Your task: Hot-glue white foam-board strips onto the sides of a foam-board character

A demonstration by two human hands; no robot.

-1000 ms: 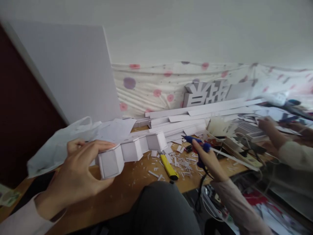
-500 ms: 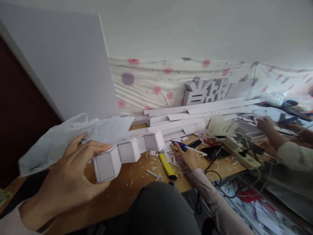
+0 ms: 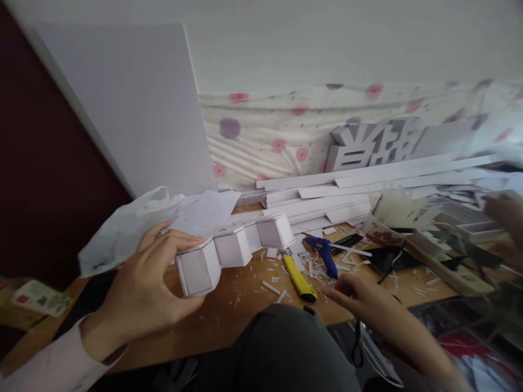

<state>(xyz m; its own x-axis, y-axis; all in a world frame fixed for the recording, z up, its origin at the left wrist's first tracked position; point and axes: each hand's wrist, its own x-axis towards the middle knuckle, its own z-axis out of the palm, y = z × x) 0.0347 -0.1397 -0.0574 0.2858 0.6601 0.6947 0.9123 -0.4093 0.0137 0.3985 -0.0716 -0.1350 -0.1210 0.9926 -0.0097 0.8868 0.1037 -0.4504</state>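
My left hand (image 3: 151, 288) grips one end of a white zigzag foam-board piece (image 3: 235, 247) between thumb and fingers, holding it over the table. A blue glue gun (image 3: 324, 256) with a pale glue stick in it lies on the table. Just below its handle is my right hand (image 3: 353, 294), holding nothing, its fingers loosely apart and somewhat blurred. Between the two hands lies a yellow utility knife (image 3: 299, 277) among white offcuts.
Long white strips (image 3: 310, 201) are stacked at the back, before white board characters (image 3: 370, 144). A cup of glue sticks (image 3: 379, 226), a phone (image 3: 394, 258) and a power strip (image 3: 449, 267) stand to the right. A plastic bag (image 3: 122, 234) lies left. Another person's hand (image 3: 504, 212) shows far right.
My right hand has let go of the glue gun, which now lies on the table, and has drawn back toward me. The view has turned left; my left hand still holds the foam-board piece.
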